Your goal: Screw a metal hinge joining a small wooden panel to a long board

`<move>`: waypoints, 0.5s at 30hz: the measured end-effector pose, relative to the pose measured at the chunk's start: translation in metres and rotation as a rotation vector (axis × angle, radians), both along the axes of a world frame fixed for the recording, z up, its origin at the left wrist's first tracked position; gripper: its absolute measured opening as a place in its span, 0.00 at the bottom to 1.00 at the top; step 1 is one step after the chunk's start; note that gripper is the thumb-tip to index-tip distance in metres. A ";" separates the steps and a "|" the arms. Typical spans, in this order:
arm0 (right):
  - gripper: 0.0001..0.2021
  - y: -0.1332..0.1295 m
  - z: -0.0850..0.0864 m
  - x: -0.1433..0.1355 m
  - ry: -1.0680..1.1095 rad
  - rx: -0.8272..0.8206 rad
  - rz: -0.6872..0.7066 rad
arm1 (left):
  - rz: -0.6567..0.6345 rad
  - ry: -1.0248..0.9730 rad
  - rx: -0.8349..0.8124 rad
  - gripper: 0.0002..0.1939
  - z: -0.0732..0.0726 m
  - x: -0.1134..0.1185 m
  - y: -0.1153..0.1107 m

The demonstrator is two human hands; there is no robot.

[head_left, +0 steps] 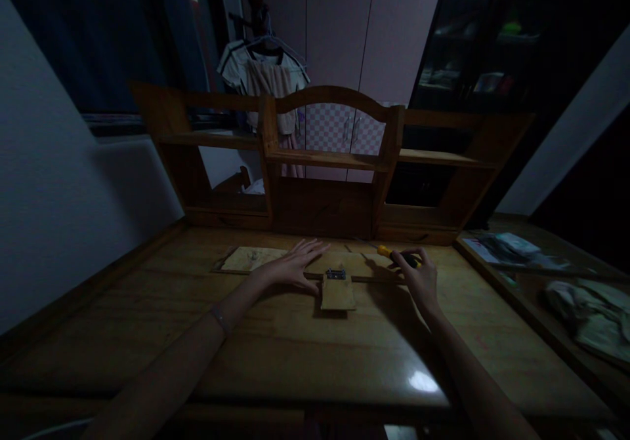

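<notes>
While the left hand (294, 267) lies with fingers spread across the long board (357, 264), at nine o'clock from the metal hinge (336, 274), the right hand (419, 277), at three o'clock, grips a yellow-and-black screwdriver (386, 252) by its handle. The small wooden piece (338, 294) sits at six o'clock, adjoining the hinge; left thumb contact cannot be determined.

Left hand (293, 267) on a long board (361, 264) near a small block (338, 294), right hand (420, 277) around a yellow-and-black screwdriver (385, 251)
</notes>
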State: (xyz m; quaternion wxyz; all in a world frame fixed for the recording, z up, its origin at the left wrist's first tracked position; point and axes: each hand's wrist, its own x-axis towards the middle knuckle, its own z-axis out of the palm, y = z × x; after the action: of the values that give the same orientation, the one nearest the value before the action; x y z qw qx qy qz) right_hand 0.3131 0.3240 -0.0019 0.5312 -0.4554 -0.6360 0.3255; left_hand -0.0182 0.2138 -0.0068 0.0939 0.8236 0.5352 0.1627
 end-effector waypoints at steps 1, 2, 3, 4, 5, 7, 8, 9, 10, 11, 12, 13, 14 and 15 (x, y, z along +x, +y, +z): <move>0.22 0.001 0.000 0.000 0.010 -0.007 0.001 | 0.019 -0.011 -0.006 0.58 -0.001 -0.002 0.002; 0.22 0.002 0.000 0.001 0.019 -0.010 0.001 | 0.035 -0.025 -0.015 0.54 -0.003 -0.003 0.004; 0.22 0.002 -0.001 0.001 0.027 -0.013 0.000 | 0.047 -0.039 -0.028 0.51 -0.005 -0.003 0.007; 0.22 0.002 -0.001 0.001 0.036 -0.015 0.000 | 0.061 -0.055 -0.038 0.49 -0.007 -0.003 0.009; 0.22 0.003 -0.001 0.001 0.046 -0.016 0.001 | 0.077 -0.071 -0.042 0.48 -0.009 -0.003 0.011; 0.23 0.003 -0.001 0.002 0.073 -0.014 0.002 | 0.112 -0.100 -0.033 0.50 -0.013 -0.002 0.015; 0.23 0.003 -0.001 0.002 0.090 -0.012 0.003 | 0.131 -0.113 -0.019 0.51 -0.015 -0.001 0.016; 0.23 0.003 0.000 0.002 0.109 -0.011 0.002 | 0.151 -0.126 -0.001 0.52 -0.017 0.000 0.016; 0.23 0.004 0.001 0.003 0.130 -0.011 0.000 | 0.169 -0.137 0.018 0.52 -0.018 0.001 0.015; 0.23 0.004 0.004 0.005 0.155 -0.011 -0.004 | 0.181 -0.143 0.037 0.52 -0.018 0.001 0.015; 0.23 0.004 0.007 0.008 0.183 -0.011 -0.008 | 0.189 -0.145 0.058 0.52 -0.018 0.003 0.013; 0.23 0.004 0.010 0.012 0.213 -0.010 -0.012 | 0.194 -0.142 0.084 0.52 -0.017 0.004 0.011; 0.23 0.003 0.014 0.017 0.246 -0.008 -0.016 | 0.196 -0.136 0.115 0.51 -0.014 0.006 0.009; 0.23 0.001 0.019 0.024 0.278 -0.005 -0.019 | 0.197 -0.125 0.148 0.51 -0.011 0.008 0.007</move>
State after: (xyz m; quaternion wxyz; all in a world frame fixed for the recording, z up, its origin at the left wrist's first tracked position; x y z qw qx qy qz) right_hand 0.3372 0.3255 0.0167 0.6160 -0.4132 -0.5512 0.3819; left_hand -0.0105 0.2203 -0.0179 0.0494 0.7601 0.5930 0.2612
